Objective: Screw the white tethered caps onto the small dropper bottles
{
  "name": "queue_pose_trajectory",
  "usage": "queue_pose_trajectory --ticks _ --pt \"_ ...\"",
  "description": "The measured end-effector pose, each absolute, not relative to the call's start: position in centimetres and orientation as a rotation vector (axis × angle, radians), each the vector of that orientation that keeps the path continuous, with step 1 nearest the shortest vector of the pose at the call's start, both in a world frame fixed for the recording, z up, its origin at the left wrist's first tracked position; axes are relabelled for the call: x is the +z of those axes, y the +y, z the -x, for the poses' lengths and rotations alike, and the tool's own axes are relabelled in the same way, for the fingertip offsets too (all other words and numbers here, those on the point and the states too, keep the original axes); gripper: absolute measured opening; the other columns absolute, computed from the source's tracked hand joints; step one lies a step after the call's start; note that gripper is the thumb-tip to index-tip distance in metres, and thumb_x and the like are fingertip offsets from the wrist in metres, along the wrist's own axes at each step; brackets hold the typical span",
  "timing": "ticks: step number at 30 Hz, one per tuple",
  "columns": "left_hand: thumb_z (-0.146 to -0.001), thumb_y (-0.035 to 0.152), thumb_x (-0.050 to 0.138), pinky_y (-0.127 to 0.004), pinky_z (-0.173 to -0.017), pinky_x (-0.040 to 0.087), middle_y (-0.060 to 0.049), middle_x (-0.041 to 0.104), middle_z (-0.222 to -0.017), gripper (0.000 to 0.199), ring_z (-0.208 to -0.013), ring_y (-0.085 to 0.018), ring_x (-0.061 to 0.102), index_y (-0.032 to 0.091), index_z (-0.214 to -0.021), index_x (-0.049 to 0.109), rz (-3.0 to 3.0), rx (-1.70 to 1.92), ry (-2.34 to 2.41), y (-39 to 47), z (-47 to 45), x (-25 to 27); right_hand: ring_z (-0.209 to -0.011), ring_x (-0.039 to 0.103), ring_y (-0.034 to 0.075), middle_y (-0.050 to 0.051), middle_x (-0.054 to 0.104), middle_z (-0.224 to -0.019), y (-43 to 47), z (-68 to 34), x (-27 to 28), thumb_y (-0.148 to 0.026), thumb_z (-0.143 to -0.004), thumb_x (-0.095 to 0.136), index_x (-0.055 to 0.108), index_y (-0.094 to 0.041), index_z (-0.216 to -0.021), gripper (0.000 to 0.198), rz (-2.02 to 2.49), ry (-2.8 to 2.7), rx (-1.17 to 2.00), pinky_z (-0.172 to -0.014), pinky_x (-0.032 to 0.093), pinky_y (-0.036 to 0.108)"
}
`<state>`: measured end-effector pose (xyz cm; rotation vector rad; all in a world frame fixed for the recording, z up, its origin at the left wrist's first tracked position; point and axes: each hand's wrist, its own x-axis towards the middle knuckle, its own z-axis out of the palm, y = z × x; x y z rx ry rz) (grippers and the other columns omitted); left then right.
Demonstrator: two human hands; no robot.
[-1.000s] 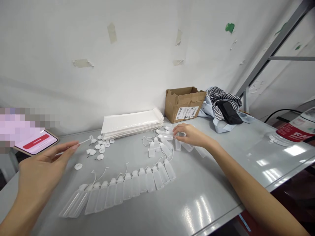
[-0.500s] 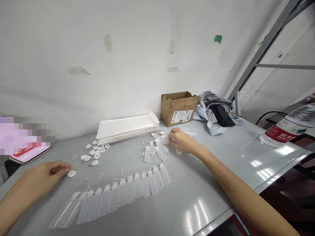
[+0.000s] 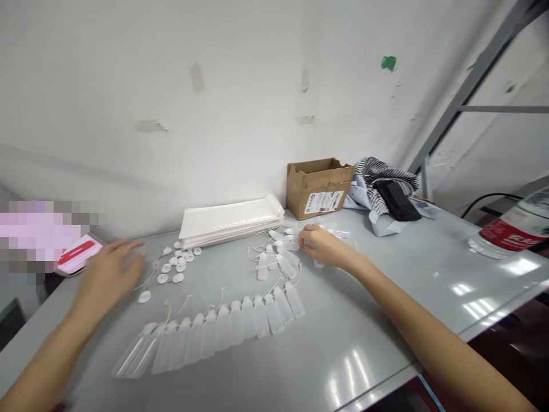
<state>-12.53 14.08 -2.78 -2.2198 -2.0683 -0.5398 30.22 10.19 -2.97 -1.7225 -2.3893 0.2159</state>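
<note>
Left hand, blurred, is apparently held spread near caps, frame left; right hand is seen curled by bottles, mid-frame; any grip cannot be told.

A grey table (rather glossy) fronts a white wall.

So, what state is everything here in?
Cardboard box: top open
Phone at left: screen lit
White packets: stacked flat
Front bottles: lying in a row
Back bottles: lying jumbled
Small white pieces: loose, scattered
Striped cloth: crumpled
Water bottle: standing
Left hand: blurred, thumb and fingers apart
Right hand: fingers curled by back bottles
</note>
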Motion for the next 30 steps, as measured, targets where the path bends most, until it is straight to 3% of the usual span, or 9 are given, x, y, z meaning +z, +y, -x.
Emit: queue_pose_trajectory --ticks 2,4,9,15,18,21,24,27,30 --pt "-0.09 0.043 0.044 -0.042 -0.096 0.046 -0.015 0.053 -0.134 0.051 -0.123 -0.03 0.049 0.011 -0.13 0.049 2.415 -0.496 -2.067 15.6 10.7 -1.9 -0.088 0.056 0.022 0.01 0.061 -0.09 10.3 -30.3 -3.0 0.003 -0.076 0.049 0.065 -0.014 -0.083 0.025 1.705 -2.378 0.224 -0.071 0.042 0.027" --pt "-0.089 0.038 0.056 -0.038 -0.088 0.051 -0.008 0.059 -0.126 0.038 -0.107 -0.023 0.059 0.021 -0.124 0.053 2.614 -0.436 -2.071 17.3 9.0 -1.6 -0.088 0.056 0.024 0.011 0.061 -0.089 10.4 -30.3 -3.1 0.003 -0.075 0.049 0.065 -0.014 -0.082 0.025 1.695 -2.371 0.236 -0.07 0.042 0.028" --pt "-0.09 0.032 0.057 -0.044 -0.083 0.053 -0.008 0.059 -0.119 0.033 -0.1 -0.023 0.061 0.016 -0.118 0.055 2.793 -0.515 -2.063 18.7 6.3 -2.3 -0.091 0.057 0.024 0.01 0.063 -0.09 10.1 -30.2 -2.8 0.003 -0.073 0.05 0.065 -0.015 -0.082 0.025 1.711 -2.363 0.234 -0.073 0.041 0.027" --pt "-0.09 0.043 0.044 -0.028 -0.07 0.05 -0.002 0.072 -0.085 0.04 -0.082 -0.021 0.066 0.014 -0.112 0.06 2.671 -0.551 -2.178 18.0 7.0 -2.7 -0.098 0.055 0.023 0.011 0.063 -0.102 10.5 -30.4 -2.1 -0.009 -0.081 0.05 0.06 -0.013 -0.1 0.021 1.755 -2.263 0.141 -0.08 0.042 0.03" --pt "-0.089 0.052 0.035 -0.036 -0.076 0.05 -0.01 0.07 -0.099 0.051 -0.091 -0.027 0.064 0.013 -0.114 0.059 2.413 -0.616 -2.219 17.6 6.9 -1.9 -0.116 0.046 0.026 0.014 0.055 -0.123 11.4 -30.7 -2.6 -0.012 -0.089 0.042 0.055 -0.013 -0.115 0.029 1.795 -2.204 0.085 -0.093 0.038 0.038" --pt "-0.091 0.054 0.026 -0.047 -0.089 0.045 -0.019 0.058 -0.122 0.062 -0.111 -0.033 0.054 0.008 -0.125 0.049 2.29 -0.686 -2.078 17.0 5.3 -0.8 -0.117 0.05 0.025 0.011 0.055 -0.126 12.0 -30.9 -3.2 -0.021 -0.094 0.044 0.052 -0.017 -0.124 0.031 1.822 -2.234 0.104 -0.095 0.04 0.043" --pt "-0.086 0.057 0.036 -0.044 -0.102 0.036 -0.015 0.049 -0.135 0.063 -0.128 -0.032 0.038 0.014 -0.131 0.046 2.472 -0.595 -1.754 16.4 2.8 -0.3 -0.109 0.056 0.024 0.009 0.057 -0.122 12.1 -31.2 -3.4 -0.031 -0.094 0.053 0.054 -0.016 -0.121 0.031 1.882 -2.238 0.072 -0.092 0.046 0.047" --pt "-0.084 0.057 0.044 -0.041 -0.103 0.035 -0.009 0.049 -0.137 0.057 -0.127 -0.028 0.04 0.021 -0.128 0.049 2.663 -0.387 -1.484 16.7 0.5 -0.7 -0.102 0.06 0.022 0.009 0.059 -0.118 11.9 -31.5 -3.1 -0.032 -0.093 0.055 0.057 -0.015 -0.116 0.028 1.935 -2.242 0.032 -0.087 0.05 0.044" --pt "-0.082 0.047 0.047 -0.047 -0.096 0.039 -0.012 0.05 -0.136 0.054 -0.122 -0.033 0.045 0.019 -0.128 0.05 2.661 -0.257 -1.416 17.9 -0.5 -1.6 -0.102 0.06 0.022 0.009 0.059 -0.118 11.9 -31.5 -3.1 -0.031 -0.093 0.055 0.057 -0.016 -0.116 0.027 1.947 -2.237 -0.005 -0.087 0.05 0.043"
